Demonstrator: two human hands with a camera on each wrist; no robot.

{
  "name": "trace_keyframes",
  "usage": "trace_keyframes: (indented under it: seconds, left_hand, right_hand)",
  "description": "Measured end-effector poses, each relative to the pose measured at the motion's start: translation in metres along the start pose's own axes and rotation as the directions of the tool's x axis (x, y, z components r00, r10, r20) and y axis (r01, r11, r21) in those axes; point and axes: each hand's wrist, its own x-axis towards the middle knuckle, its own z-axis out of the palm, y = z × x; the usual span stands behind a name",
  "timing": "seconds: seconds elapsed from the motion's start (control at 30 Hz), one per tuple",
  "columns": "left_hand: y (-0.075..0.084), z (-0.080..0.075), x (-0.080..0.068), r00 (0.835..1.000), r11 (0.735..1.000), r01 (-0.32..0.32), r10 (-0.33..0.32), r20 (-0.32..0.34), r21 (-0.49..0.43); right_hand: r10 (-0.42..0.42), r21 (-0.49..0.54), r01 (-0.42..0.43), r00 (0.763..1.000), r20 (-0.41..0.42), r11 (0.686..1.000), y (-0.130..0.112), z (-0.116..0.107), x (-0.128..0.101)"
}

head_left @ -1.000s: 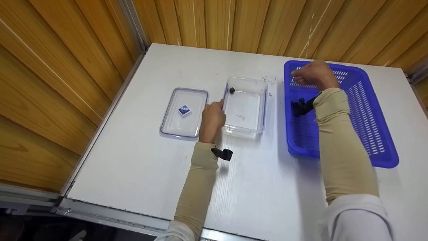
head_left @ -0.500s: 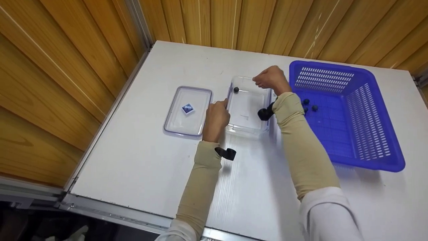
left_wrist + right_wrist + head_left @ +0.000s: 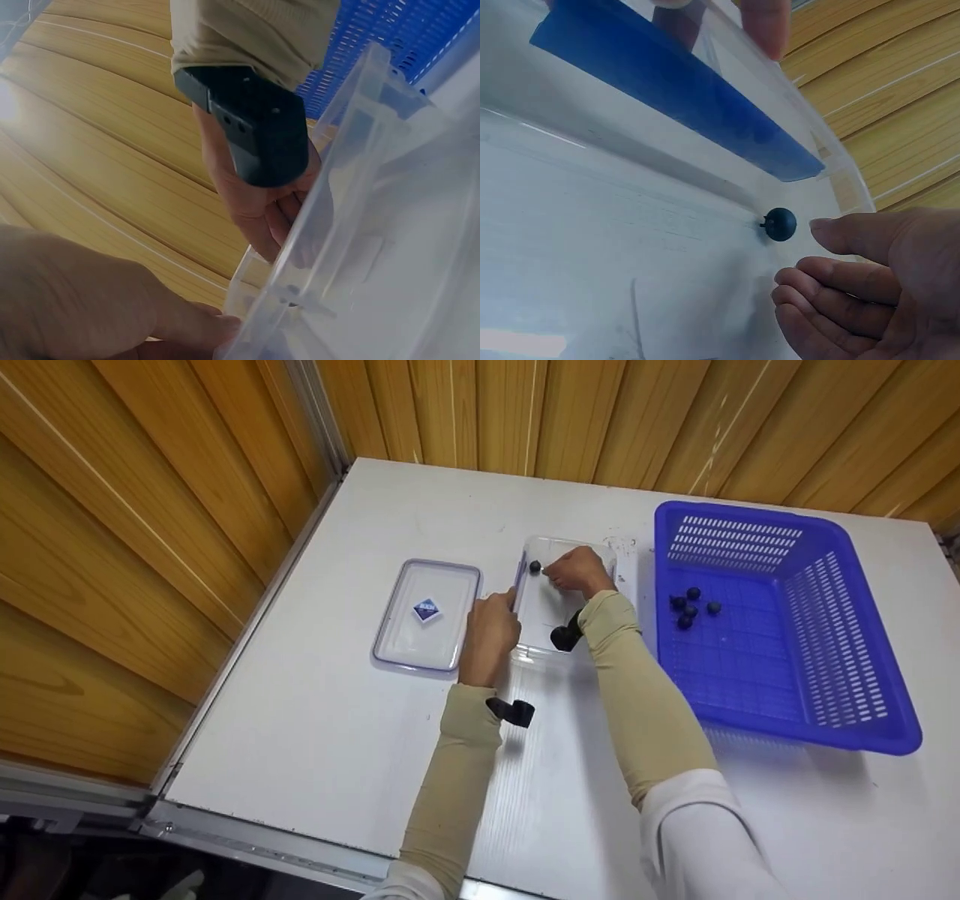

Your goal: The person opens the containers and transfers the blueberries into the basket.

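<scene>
A clear plastic container stands open on the white table. One small dark ball lies in its far left corner; the right wrist view shows this ball on the container floor below a blue latch. My left hand pinches the container's left wall, and its fingertip touches the rim. My right hand reaches inside, just right of the ball. Its fingers are loosely curled and apart from the thumb, with nothing seen between them.
The container's clear lid, with a blue sticker, lies flat to the left. A blue slotted basket on the right holds several dark balls. Wooden slat walls close in the table at the back and left.
My right hand has come left out of the blue basket, over the container's far right corner and down inside it beside the ball. The left hand has stayed on the left wall.
</scene>
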Motion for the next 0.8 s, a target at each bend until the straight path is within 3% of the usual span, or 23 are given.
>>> trace_keyframes:
  seconds: [0.33,0.8]
  left_hand:
    - [0.0,0.004,-0.004,1.0,1.0,-0.007,0.007,0.0,-0.009]
    - [0.0,-0.002,0.0,0.999,1.0,-0.025,0.025,-0.021,0.002]
  right_hand:
    - [-0.055,-0.098,0.051,0.997,-0.048,0.994,0.006,0.02,0.011]
    - [-0.017,-0.183,0.011,0.999,-0.032,0.983,-0.003,0.021,0.013]
